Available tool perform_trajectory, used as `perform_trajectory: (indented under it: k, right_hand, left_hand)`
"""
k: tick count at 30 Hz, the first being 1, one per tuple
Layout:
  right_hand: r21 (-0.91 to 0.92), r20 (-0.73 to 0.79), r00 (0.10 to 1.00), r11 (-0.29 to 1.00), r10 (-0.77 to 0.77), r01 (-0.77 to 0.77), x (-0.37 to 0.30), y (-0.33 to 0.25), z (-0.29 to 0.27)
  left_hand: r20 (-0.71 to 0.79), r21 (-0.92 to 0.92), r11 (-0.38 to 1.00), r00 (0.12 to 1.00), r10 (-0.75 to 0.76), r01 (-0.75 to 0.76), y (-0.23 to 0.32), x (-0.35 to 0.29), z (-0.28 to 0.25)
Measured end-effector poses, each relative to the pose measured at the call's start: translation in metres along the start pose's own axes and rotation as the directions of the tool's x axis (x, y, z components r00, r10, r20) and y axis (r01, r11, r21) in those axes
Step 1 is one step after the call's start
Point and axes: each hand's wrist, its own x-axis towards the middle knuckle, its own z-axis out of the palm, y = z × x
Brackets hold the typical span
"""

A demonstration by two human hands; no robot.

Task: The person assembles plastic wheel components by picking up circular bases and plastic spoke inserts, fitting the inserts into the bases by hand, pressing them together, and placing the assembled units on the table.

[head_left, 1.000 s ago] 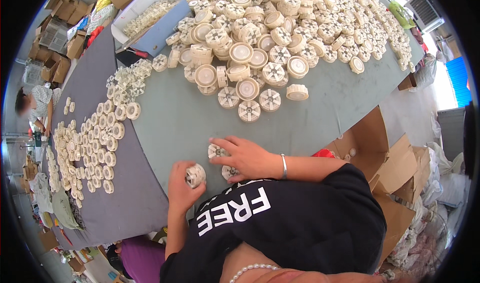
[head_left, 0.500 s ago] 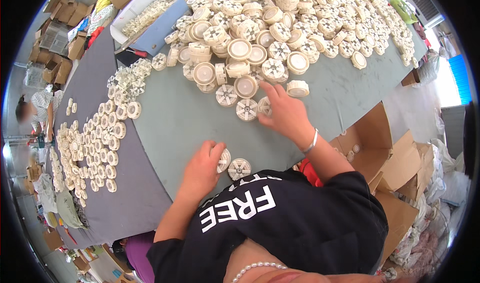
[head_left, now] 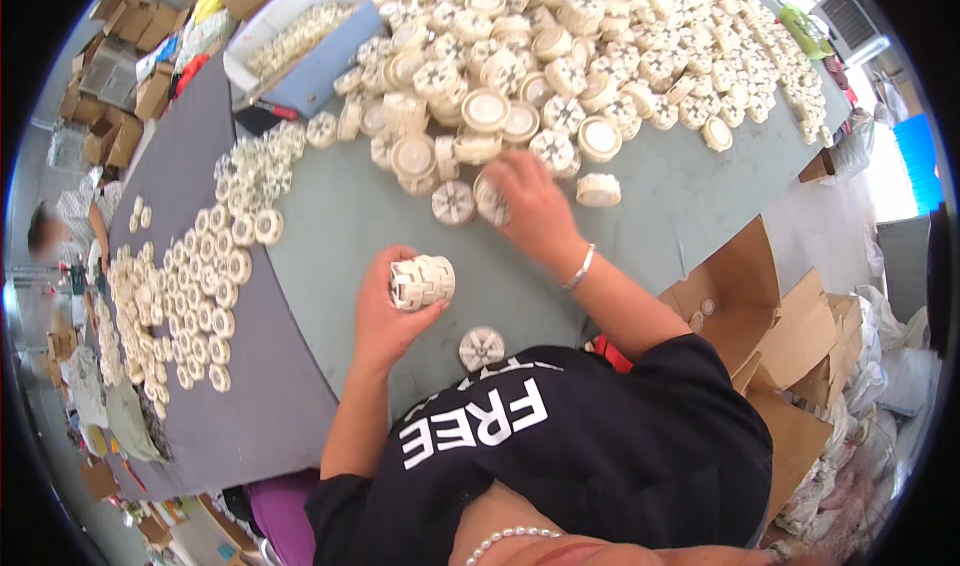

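My left hand (head_left: 380,316) is closed around a short stack of cream plastic wheels (head_left: 424,282), held on its side with the thumb below. At the front of the big heap, my right hand (head_left: 538,211) has its fingers curled over another cream wheel (head_left: 490,200); the fingertips are slightly blurred. Just left of that lies a spoked wheel (head_left: 453,203), flat on the table. A single spoked wheel (head_left: 482,348) rests by the table edge close to my shirt. To the right of my right hand one wheel (head_left: 598,190) stands apart from the heap.
A large heap of cream wheels (head_left: 640,46) covers the far table (head_left: 330,236). At left, smaller rings (head_left: 195,306) spread over a dark grey cloth (head_left: 270,396). A blue-and-white bin (head_left: 310,71) holds small parts at the back left. An open cardboard box (head_left: 735,276) sits at right.
My left hand has lifted from the table and now holds stacked wheels. My right hand has moved left, and the front wheel of the heap there has shifted. The near single wheel stays put.
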Motion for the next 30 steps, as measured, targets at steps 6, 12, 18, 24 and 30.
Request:
perform_trajectory:
  k: [6, 12, 18, 24, 30]
  right_hand:
    - [0.219, 0.112, 0.99, 0.974, -0.081, 0.055, -0.005, 0.016, -0.003]
    - [0.183, -0.165, 0.91, 0.919, 0.38, -0.35, 0.102, 0.101, -0.076]
    - [0.614, -0.177, 0.793, 0.695, 0.583, -0.373, 0.21, 0.178, -0.085]
    - [0.049, -0.021, 0.959, 0.958, 0.283, -0.282, 0.049, 0.103, -0.116]
    - [0.058, 0.005, 0.963, 0.961, 0.271, -0.271, -0.072, 0.063, -0.074]
  left_hand:
    - [0.118, -0.106, 0.994, 0.993, 0.015, -0.002, 0.005, 0.038, 0.01]
    - [0.125, 0.083, 0.985, 0.982, 0.139, -0.15, 0.078, 0.157, 0.045]
    - [-0.048, 0.228, 0.881, 0.898, 0.436, -0.415, 0.131, 0.293, 0.085]
    - [0.127, 0.436, 0.7, 0.809, 0.574, -0.566, 0.069, 0.148, 0.052]
    - [0.003, 0.694, 0.623, 0.867, 0.498, -0.36, -0.009, 0.075, 0.052]
